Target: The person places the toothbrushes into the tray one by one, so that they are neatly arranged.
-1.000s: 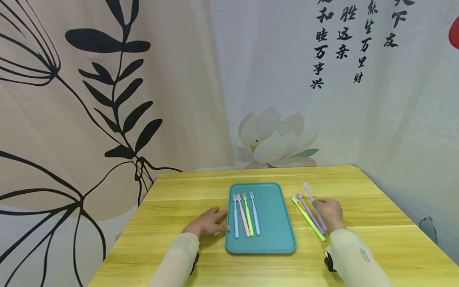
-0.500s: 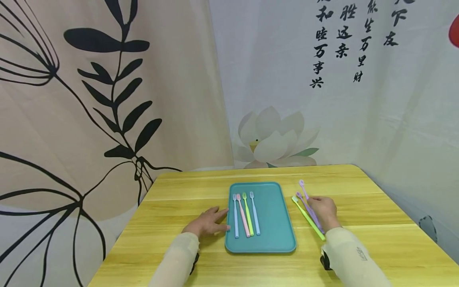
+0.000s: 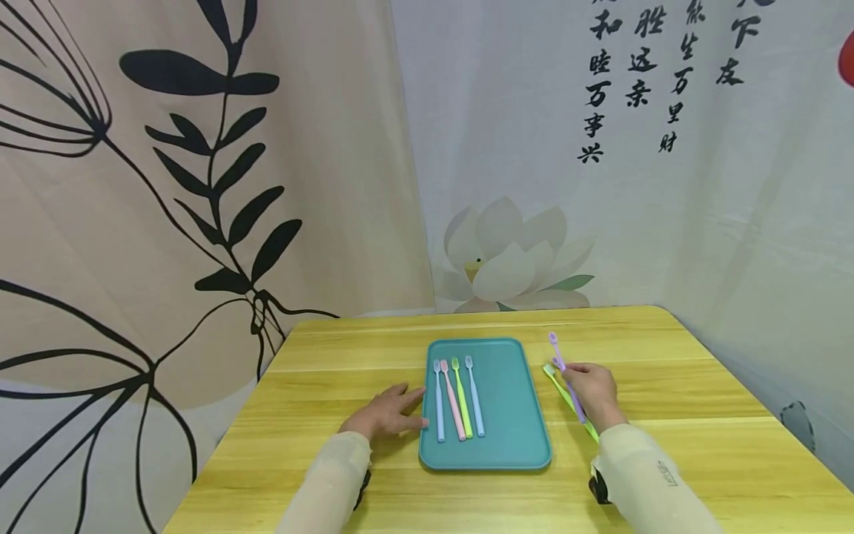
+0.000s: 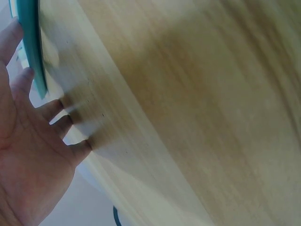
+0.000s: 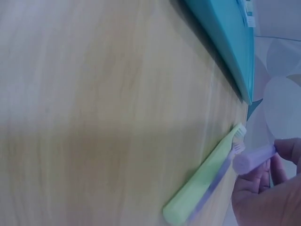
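My right hand (image 3: 594, 393) pinches a light purple toothbrush (image 3: 554, 344) between thumb and fingers, its head pointing away from me. The handle end of that brush faces the right wrist view. Below it on the table lie a green toothbrush (image 5: 203, 181) and another purple toothbrush (image 5: 215, 183), side by side. To their left is a teal tray (image 3: 514, 415). In it, a light blue toothbrush (image 3: 439, 408), a pink toothbrush (image 3: 457, 411), a green toothbrush (image 3: 463, 408) and another blue toothbrush (image 3: 477, 408) lie in a row. My left hand (image 3: 385, 415), fingers spread, touches the tray's left edge.
A wooden table (image 3: 320, 482) carries everything. Behind it hangs a printed curtain (image 3: 347, 185) with plants, a lotus flower and black characters.
My right hand has moved left with the light purple toothbrush, taking it from the right of the other two brushes to above them. My left hand stays at the tray edge.
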`<state>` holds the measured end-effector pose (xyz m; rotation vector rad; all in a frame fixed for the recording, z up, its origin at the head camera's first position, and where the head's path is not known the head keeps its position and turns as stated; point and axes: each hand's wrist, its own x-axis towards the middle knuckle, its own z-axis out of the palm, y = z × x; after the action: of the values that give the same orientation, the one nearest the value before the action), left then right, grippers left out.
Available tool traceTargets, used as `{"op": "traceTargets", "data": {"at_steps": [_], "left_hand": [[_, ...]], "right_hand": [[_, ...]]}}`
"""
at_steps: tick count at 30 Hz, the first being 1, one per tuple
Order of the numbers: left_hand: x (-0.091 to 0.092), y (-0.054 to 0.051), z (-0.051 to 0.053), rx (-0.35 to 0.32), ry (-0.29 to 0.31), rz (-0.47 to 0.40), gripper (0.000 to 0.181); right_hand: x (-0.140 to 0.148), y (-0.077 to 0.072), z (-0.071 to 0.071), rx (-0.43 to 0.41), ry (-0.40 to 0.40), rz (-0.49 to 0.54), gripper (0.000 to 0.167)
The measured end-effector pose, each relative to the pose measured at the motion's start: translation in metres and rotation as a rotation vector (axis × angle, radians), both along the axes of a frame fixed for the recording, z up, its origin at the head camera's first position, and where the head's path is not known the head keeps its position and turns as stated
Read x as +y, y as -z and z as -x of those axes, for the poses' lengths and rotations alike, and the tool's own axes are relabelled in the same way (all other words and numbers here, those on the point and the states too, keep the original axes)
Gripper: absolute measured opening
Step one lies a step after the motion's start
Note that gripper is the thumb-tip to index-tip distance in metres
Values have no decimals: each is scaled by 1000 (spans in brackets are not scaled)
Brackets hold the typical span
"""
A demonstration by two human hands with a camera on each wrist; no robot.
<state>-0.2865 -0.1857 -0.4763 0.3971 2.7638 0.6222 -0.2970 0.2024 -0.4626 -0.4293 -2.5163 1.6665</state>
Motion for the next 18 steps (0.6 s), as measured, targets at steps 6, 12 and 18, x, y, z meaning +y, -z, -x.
{"op": "traceTargets", "data": {"at_steps": [6, 12, 18], "left_hand": [[-1, 1, 1, -2, -3, -6, 77], [-1, 2, 2, 2, 2, 1, 77], [-1, 2, 2, 0, 4, 1, 77]], "right_hand": [[-5, 2, 2, 10, -13, 41, 37], [-14, 1, 3, 26, -24, 87, 37], [-26, -1, 5, 32, 6, 170, 35]]}}
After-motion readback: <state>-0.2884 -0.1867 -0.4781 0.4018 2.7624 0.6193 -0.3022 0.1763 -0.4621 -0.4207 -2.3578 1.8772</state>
